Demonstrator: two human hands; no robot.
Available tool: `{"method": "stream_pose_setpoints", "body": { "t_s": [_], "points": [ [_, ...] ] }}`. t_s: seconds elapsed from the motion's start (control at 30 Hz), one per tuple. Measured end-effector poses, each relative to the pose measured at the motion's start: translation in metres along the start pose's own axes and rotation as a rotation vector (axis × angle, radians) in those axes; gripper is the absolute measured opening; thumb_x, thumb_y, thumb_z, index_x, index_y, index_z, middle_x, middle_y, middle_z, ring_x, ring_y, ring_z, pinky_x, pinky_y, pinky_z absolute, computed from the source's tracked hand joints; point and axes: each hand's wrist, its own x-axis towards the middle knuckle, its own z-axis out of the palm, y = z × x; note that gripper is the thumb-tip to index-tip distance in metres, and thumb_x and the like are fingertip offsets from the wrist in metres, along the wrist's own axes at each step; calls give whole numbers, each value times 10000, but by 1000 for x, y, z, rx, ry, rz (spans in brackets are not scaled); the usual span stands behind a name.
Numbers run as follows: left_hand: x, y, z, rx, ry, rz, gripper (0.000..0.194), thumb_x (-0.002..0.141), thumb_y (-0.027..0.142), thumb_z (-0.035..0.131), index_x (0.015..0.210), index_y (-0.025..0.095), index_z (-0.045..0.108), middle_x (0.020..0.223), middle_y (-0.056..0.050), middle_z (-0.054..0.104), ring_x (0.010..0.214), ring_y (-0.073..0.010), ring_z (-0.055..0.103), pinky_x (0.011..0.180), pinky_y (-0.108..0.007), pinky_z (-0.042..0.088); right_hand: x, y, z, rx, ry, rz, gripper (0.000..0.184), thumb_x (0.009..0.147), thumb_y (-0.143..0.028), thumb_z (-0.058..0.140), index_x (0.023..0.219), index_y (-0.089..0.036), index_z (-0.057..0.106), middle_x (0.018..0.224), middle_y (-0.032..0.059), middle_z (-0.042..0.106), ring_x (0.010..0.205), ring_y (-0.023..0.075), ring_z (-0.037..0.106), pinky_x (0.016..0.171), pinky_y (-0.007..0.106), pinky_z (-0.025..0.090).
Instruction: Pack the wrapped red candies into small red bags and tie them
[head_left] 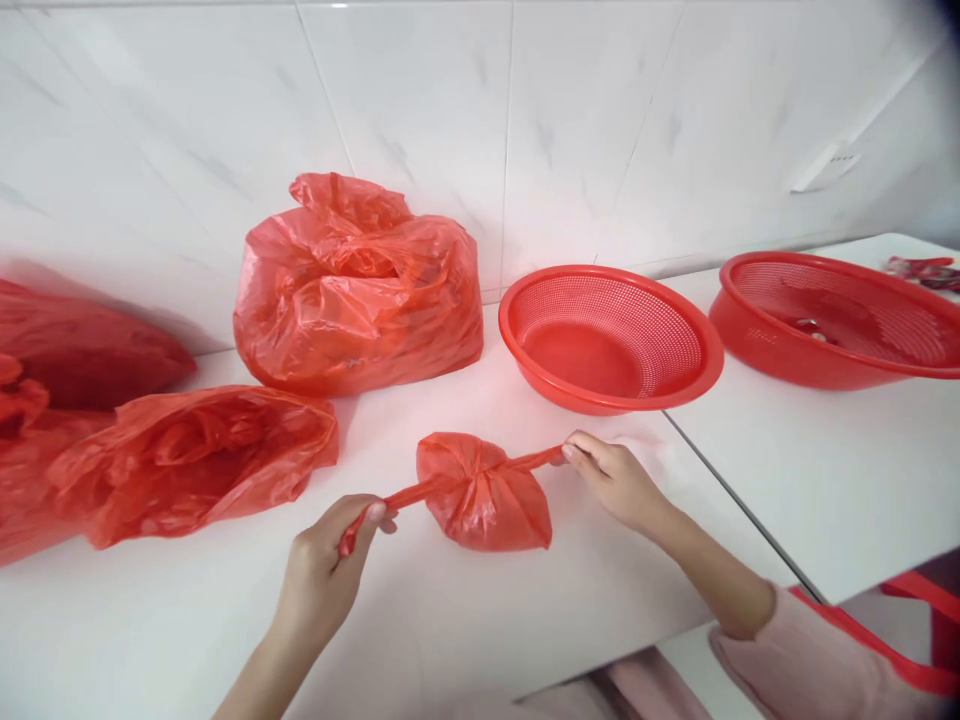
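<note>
A small red plastic bag (487, 505) rests on the white table in front of me, gathered at its top, its two handles drawn out to either side. My left hand (330, 560) is closed around the end of the left handle. At the right, my right hand (611, 475) pinches the tip of the other handle. Both handles look taut and twisted, and they meet at the gathered middle of the bag. What the bag contains is hidden by the plastic.
A large stuffed red bag (360, 310) stands against the tiled wall. Opened red bags (202, 460) lie at the left. A red basket (607, 340) sits behind my right hand, and a second basket (795, 370) farther right holds small items. A seam (742, 505) divides the tables.
</note>
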Motion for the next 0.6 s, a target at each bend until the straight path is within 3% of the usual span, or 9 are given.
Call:
{"method": "stream_pose_setpoints", "body": {
  "t_s": [0.1, 0.2, 0.33, 0.47, 0.6],
  "points": [
    [18, 18, 18, -145, 28, 34, 323, 973, 389, 445, 806, 215, 659, 1048, -70, 682, 955, -201, 646, 787, -285, 515, 5, -26, 27, 138, 169, 24, 281, 989, -440, 362, 926, -227, 534, 921, 57, 693, 842, 203, 654, 768, 351, 513],
    [42, 24, 43, -178, 23, 147, 328, 989, 375, 393, 849, 203, 635, 1238, -109, 605, 1156, -219, 577, 928, -323, 485, 5, -46, 62, 31, 269, -29, 252, 967, -441, 418, 1043, -221, 514, 1008, 86, 672, 891, 227, 653, 791, 372, 515],
    [64, 17, 71, -63, -42, 159, 331, 997, 371, 344, 781, 214, 541, 828, -52, 642, 796, -178, 627, 744, -287, 494, 5, -41, 88, -124, 234, -103, 237, 980, -395, 383, 1061, -210, 508, 1012, 98, 666, 848, 237, 660, 732, 368, 506],
    [64, 9, 72, 45, -61, 105, 328, 989, 368, 338, 713, 235, 453, 509, 44, 472, 462, -150, 478, 513, -248, 367, 9, -21, 72, -101, 189, -24, 226, 987, -412, 379, 945, -229, 504, 841, 35, 669, 695, 194, 635, 633, 310, 470],
    [53, 14, 68, 150, -18, 83, 289, 966, 356, 353, 733, 239, 477, 479, 47, 447, 427, -152, 440, 499, -243, 303, 3, -32, 53, -82, 199, 2, 231, 980, -441, 400, 941, -237, 501, 744, 6, 652, 628, 179, 606, 611, 297, 453]
  ]
}}
